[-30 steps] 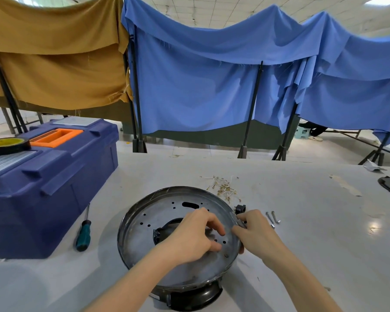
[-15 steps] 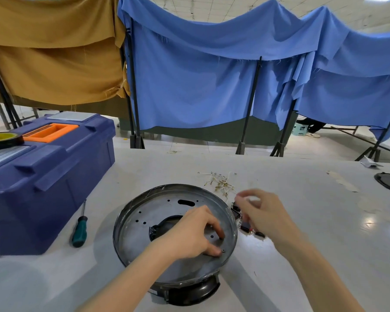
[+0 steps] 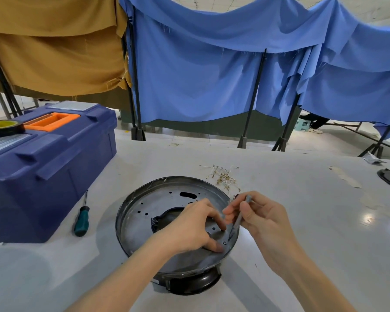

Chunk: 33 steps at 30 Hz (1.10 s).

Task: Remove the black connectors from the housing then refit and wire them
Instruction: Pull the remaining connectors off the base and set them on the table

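On the housing [image 3: 142, 212], left hand [image 3: 189, 230] pressing, right hand [image 3: 263, 218] gripping grey tool [image 3: 234, 229].

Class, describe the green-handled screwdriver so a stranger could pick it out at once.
Find the big blue toolbox at the left. Just right of it, a small screwdriver lies flat. Its teal-green handle sets it apart from the grey tool held in the right hand.

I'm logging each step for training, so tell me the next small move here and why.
Likely lower the tip of the thin grey tool onto the small screw near the rim of the housing and start turning. The right hand grips the tool tilted down, its tip just beside that screw, and the left hand presses on the housing close by, seemingly steadying it.
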Each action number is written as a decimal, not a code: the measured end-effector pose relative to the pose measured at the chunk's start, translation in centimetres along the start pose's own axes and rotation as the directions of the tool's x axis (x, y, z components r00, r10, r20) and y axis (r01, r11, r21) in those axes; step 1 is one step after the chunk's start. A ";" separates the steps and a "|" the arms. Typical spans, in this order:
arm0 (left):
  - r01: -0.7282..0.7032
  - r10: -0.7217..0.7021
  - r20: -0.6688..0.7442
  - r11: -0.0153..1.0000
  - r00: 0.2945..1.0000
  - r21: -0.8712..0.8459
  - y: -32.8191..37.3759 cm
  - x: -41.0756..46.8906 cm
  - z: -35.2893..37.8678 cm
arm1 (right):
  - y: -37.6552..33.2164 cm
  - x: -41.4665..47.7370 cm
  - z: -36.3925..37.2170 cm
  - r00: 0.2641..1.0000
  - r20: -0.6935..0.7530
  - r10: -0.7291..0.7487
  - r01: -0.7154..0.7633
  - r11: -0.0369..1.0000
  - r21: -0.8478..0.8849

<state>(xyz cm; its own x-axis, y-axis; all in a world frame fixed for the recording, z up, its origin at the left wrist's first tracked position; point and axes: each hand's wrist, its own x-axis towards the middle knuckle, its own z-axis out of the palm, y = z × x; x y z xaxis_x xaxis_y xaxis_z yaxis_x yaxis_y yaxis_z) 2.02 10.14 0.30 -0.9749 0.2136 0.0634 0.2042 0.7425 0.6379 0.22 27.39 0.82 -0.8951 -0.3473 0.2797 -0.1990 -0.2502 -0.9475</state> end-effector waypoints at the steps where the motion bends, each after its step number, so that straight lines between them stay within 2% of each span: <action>1: 0.001 -0.001 -0.001 1.000 1.000 0.010 0.0 0.0 0.0 | 0.3 -0.1 0.0 1.000 0.003 0.002 -0.002 1.000 0.004; 7: 0.018 -0.018 0.009 1.000 1.000 0.022 0.1 0.0 0.0 | 1.0 -0.2 -0.1 1.000 0.015 0.013 -0.012 0.998 -0.057; 19: 0.032 -0.032 0.018 0.999 0.999 0.006 0.2 -0.1 0.0 | 0.8 -0.2 -0.1 1.000 0.003 -0.006 0.006 1.000 -0.014; 23: 0.039 -0.039 0.022 0.999 0.999 0.003 0.2 -0.2 0.1 | 0.9 -0.3 -0.2 1.000 0.018 0.005 -0.005 0.999 -0.047; 27: 0.031 -0.031 0.021 0.999 0.999 -0.015 0.3 -0.1 0.1 | 0.7 -0.4 -0.2 0.999 0.027 -0.032 0.036 0.984 -0.173; 30: 0.034 -0.034 0.002 0.999 0.999 -0.038 0.2 -0.1 0.1 | 0.3 -0.6 0.1 0.994 0.045 -0.098 0.108 0.935 -0.337; 33: 0.044 -0.045 -0.004 0.993 0.999 -0.110 0.0 -0.2 0.0 | 0.1 -0.8 0.3 0.993 0.018 -0.118 0.114 0.887 -0.447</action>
<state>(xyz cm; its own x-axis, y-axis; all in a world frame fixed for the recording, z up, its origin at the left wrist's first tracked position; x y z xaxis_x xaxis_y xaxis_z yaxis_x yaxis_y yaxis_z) 2.24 10.16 0.28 -0.9834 0.1774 0.0378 0.1498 0.6771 0.7205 1.03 27.34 0.60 -0.8578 -0.3315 0.3928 -0.4571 0.1426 -0.8779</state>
